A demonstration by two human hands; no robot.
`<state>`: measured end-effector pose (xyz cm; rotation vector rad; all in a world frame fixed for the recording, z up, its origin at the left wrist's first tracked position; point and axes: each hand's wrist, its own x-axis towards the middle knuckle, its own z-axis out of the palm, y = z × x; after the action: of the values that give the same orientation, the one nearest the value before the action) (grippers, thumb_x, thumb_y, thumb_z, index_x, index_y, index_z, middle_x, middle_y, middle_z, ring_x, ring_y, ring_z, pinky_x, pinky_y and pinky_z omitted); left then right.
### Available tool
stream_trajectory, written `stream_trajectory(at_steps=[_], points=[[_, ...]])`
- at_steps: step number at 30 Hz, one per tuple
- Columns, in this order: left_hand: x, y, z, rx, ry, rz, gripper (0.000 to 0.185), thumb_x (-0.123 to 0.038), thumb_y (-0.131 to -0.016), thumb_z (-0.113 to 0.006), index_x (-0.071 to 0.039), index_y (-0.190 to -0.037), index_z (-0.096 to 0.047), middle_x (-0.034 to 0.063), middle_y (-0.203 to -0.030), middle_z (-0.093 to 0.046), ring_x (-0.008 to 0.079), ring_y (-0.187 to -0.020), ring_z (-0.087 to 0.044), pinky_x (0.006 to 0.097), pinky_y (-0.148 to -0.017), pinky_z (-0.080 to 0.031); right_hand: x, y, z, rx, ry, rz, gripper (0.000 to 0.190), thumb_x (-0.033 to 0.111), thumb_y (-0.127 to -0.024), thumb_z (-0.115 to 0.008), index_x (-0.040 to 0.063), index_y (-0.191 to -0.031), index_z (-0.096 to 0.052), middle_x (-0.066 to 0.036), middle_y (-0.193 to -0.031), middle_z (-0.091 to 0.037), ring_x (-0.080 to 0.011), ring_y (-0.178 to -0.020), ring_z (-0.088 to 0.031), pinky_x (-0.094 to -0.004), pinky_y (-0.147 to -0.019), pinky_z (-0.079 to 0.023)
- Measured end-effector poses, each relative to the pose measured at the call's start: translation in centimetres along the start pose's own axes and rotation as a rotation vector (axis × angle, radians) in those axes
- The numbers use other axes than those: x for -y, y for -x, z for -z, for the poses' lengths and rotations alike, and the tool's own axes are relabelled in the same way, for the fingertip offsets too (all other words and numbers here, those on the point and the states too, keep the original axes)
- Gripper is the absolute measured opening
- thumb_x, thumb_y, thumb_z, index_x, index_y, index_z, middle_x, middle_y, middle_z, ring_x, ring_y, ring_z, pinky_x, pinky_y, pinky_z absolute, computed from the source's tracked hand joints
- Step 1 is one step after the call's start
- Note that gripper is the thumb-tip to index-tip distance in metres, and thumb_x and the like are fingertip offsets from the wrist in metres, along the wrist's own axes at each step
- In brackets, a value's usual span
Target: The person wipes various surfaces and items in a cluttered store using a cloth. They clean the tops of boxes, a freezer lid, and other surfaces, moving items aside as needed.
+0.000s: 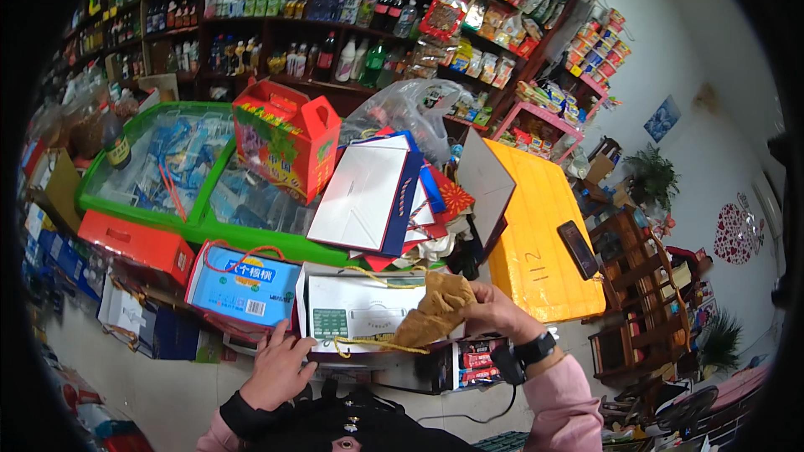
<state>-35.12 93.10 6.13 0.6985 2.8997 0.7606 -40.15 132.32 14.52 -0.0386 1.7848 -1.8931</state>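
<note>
My right hand pinches a crumpled brown cloth by its right side. The cloth lies partly over a white box that sits in a paper gift bag with yellow rope handles. My left hand has its fingers apart at the front edges of this bag and its neighbour, holding nothing. That neighbour is a red-handled gift bag with a blue printed carton inside. The bags stand side by side in front of a green-framed chest freezer.
On the freezer are a red carry box and a pile of flattened gift bags. To the right, a phone lies on a yellow box. A red carton stands at left. Stocked shelves line the back.
</note>
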Motion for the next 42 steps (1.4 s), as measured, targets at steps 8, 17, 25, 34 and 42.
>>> stream_trajectory(at_steps=[8, 17, 25, 34, 42], points=[[-0.4, 0.3, 1.9, -0.080, 0.000, 0.021, 0.046, -0.021, -0.079, -0.067, -0.011, -0.122, -0.055, 0.0135, -0.114, -0.063, 0.0394, -0.121, -0.049, 0.0509, -0.098, -0.037, 6.9, 12.9, -1.3, -0.557, -0.348, 0.569, 0.040, 0.001, -0.075, -0.055, -0.004, -0.115, -0.058, -0.012, -0.107, -0.065, -0.0202, -0.093, -0.065, -0.0307, -0.083, -0.053], [-0.5, -0.3, 0.4, -0.032, -0.048, 0.072, 0.046, -0.016, -0.077, -0.068, -0.010, -0.121, -0.055, 0.0160, -0.109, -0.064, 0.0428, -0.123, -0.045, 0.0537, -0.095, -0.040, 5.6, 22.2, 2.8, -0.713, -0.131, 0.398, 0.044, 0.008, -0.074, -0.051, -0.009, -0.113, -0.059, -0.013, -0.101, -0.067, -0.0209, -0.086, -0.067, -0.0300, -0.079, -0.054], [-0.8, -0.3, 0.9, -0.049, -0.061, 0.097, 0.048, -0.016, -0.079, -0.068, -0.008, -0.123, -0.054, 0.0165, -0.109, -0.063, 0.0414, -0.121, -0.047, 0.0516, -0.102, -0.034, 1.9, 22.7, 4.6, -0.692, 0.120, 0.157, 0.026, 0.005, -0.076, -0.060, -0.005, -0.100, -0.066, -0.005, -0.096, -0.068, -0.0134, -0.084, -0.064, -0.0254, -0.075, -0.051], [-2.2, 0.5, 1.1, -0.179, -0.069, 0.143, 0.050, -0.011, -0.080, -0.066, -0.005, -0.127, -0.052, 0.0178, -0.120, -0.060, 0.0391, -0.124, -0.047, 0.0492, -0.107, -0.031, 3.8, 21.2, 2.9, -0.651, 0.074, 0.489, 0.025, 0.009, -0.079, -0.062, -0.002, -0.102, -0.063, -0.002, -0.095, -0.066, -0.0101, -0.086, -0.062, -0.0251, -0.078, -0.049], [-2.4, 0.7, 0.3, -0.366, -0.015, 0.046, 0.043, -0.004, -0.076, -0.065, -0.002, -0.118, -0.059, 0.0187, -0.114, -0.062, 0.0369, -0.109, -0.057, 0.0424, -0.093, -0.046, 4.4, 16.8, 2.1, -0.614, -0.231, 0.743, 0.044, 0.013, -0.086, -0.061, -0.002, -0.127, -0.052, -0.011, -0.119, -0.061, -0.0224, -0.111, -0.059, -0.0347, -0.097, -0.045]])
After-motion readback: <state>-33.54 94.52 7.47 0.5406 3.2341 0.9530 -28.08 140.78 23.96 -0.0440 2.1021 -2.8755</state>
